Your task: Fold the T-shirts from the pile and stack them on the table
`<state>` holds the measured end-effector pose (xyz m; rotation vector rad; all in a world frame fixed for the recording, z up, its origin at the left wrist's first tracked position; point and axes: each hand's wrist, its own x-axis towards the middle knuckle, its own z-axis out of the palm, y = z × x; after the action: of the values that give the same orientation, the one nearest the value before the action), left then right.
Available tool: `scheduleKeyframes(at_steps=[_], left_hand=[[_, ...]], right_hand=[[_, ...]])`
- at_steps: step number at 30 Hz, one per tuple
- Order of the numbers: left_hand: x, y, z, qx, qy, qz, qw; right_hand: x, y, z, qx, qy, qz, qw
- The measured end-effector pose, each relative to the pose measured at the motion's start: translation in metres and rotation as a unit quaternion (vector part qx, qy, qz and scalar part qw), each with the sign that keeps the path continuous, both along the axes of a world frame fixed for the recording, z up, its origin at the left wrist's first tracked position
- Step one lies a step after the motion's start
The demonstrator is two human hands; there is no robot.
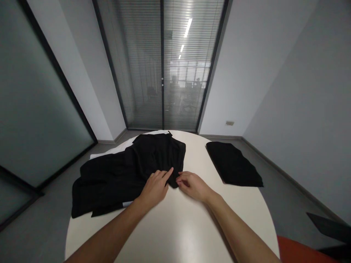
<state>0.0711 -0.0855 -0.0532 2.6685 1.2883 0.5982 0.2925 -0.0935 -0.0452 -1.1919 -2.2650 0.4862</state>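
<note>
A black garment (115,175) is spread over the left half of the table, creased, with its narrower part reaching to the middle. My left hand (156,186) lies on its near edge, index finger stretched out across the cloth and the thumb apart. Close beside it, my right hand (192,185) has its fingers pinched together at the garment's near right corner. What kind of garment it is, I cannot make out. White cloth (120,147) shows from under its far side.
A folded black cloth (233,164) lies at the right edge of the round white table (175,226). A red chair (298,252) stands at the lower right. Beyond the table are a glass partition with blinds (142,73) and grey walls.
</note>
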Motion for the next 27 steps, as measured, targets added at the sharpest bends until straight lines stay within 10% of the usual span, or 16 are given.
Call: scheduleKeyframes(at_steps=[7,13,16,19,23,27], left_hand=[[-0.003,-0.005,0.012,-0.091,-0.181,-0.071,0.977],[-0.015,0.008,0.017,0.029,-0.348,0.090,0.933],[-0.021,0.007,0.022,0.167,-0.259,0.111,0.945],[-0.015,-0.008,0.031,0.235,-0.114,-0.010,0.965],[0.004,-0.022,0.035,0.183,-0.032,-0.094,0.978],[0.003,-0.013,0.025,0.101,-0.088,-0.026,0.991]], right_hand=[[0.027,0.000,0.004,0.037,0.058,-0.023,0.997],[0.049,0.008,-0.002,0.037,-0.013,-0.090,0.995],[0.042,0.006,0.005,0.004,0.001,-0.091,0.996],[0.031,-0.002,0.018,-0.025,0.052,-0.049,0.997],[0.019,-0.014,0.032,-0.101,0.164,-0.005,0.981],[0.020,-0.019,0.038,-0.140,0.241,0.008,0.960]])
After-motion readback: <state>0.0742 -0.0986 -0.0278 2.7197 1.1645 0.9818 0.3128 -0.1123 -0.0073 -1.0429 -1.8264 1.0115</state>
